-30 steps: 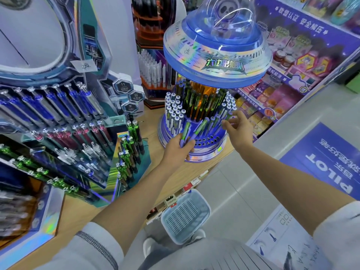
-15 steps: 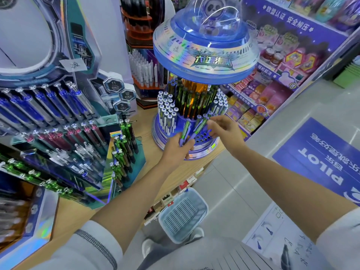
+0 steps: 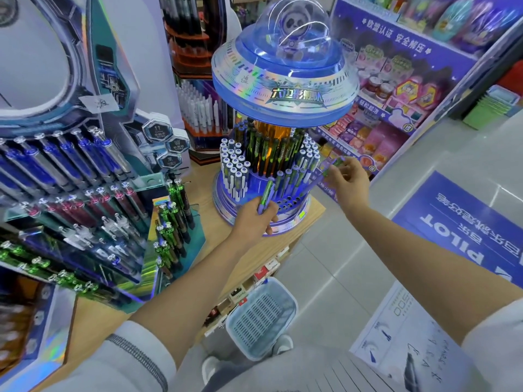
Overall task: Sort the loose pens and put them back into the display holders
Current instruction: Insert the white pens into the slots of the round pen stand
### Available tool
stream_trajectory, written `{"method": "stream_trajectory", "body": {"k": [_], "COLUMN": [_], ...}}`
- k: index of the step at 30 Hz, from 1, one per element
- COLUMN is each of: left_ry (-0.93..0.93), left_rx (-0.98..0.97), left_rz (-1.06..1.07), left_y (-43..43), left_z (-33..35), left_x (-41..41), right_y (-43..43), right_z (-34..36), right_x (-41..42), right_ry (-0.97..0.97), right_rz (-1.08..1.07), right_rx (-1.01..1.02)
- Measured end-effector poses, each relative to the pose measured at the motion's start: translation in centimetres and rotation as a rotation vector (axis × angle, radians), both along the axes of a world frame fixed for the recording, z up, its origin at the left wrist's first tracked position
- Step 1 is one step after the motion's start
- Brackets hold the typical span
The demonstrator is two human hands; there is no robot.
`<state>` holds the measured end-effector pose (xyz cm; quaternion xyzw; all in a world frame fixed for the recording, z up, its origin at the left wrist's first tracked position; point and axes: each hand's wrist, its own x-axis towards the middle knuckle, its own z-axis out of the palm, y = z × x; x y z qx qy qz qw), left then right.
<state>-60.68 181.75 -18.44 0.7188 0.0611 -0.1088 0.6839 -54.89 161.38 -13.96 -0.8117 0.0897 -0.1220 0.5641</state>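
Gripped in left hand (image 3: 253, 219): green pen (image 3: 266, 193), near side of display holder (image 3: 223, 203). Pinched in right hand (image 3: 349, 181): purple pen (image 3: 319, 179).

1. Bright, even indoor light, seemingly from above; colours are vivid, and shadows on the tabletop (image 3: 285, 244) are soft and faint.
2. White glare streaks curve across the clear dome (image 3: 300, 29), and the foil band (image 3: 283, 91) under it shimmers in rainbow colours.
3. The pale floor (image 3: 353, 264) shows a soft sheen.
4. The pen (image 3: 265, 197) gripped by the left hand (image 3: 252, 219) is fairly crisp; the second pen (image 3: 319, 181) pinched by the right hand (image 3: 349, 179) is smeared by motion.
5. The pen rack (image 3: 56, 193) blurs towards the lower left corner.
6. Wide-angle bending tilts the shelf (image 3: 424, 66) at the right and stretches the edges.
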Motion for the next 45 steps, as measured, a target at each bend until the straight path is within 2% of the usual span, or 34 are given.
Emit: {"method": "stream_trajectory", "body": {"k": [6,13,18,20,23,25,30,35,39,42,45], "left_ry": [0.014,0.044,0.059,0.067,0.072,0.077,0.116,0.192,0.208,0.202,0.198], "left_rx": [0.001,0.014,0.019,0.02,0.028,0.007,-0.001,-0.014,-0.05,-0.059,-0.039], "left_rz": [-0.012,-0.007,-0.005,-0.012,-0.028,-0.045,-0.177,-0.182,-0.198,-0.225,-0.195], "left_y": [0.0,0.2,0.3,0.3,0.2,0.0,-1.4,-1.9,-1.6,-1.4,-0.7], "left_z": [0.1,0.2,0.4,0.4,0.6,1.0,1.8,2.4,2.6,2.5,2.0], "left_x": [0.2,0.2,0.0,-0.1,-0.3,-0.4,-0.8,-1.2,-1.4,-1.4,-1.2], "right_y": [0.7,0.8,1.5,1.7,1.7,1.9,3.3,2.8,2.1,2.0,1.3], "right_z": [-1.3,-1.7,-2.5,-2.5,-2.3,-1.6,-0.3,-0.5,-0.7,-0.3,0.8], "right_x": [0.8,1.3,0.7,0.5,-0.3,-1.2,-2.8,-3.2,-3.4,-3.3,-2.8], "right_ry": [0.023,0.044,0.205,0.199,0.071,0.035,0.208,0.303,0.37,0.361,0.256], "right_rz": [0.05,0.126,0.212,0.184,0.078,0.103,0.444,0.528,0.599,0.544,0.356], "right_rx": [-0.239,-0.295,-0.343,-0.283,-0.23,-0.204,0.033,0.249,0.239,0.239,0.354]}}
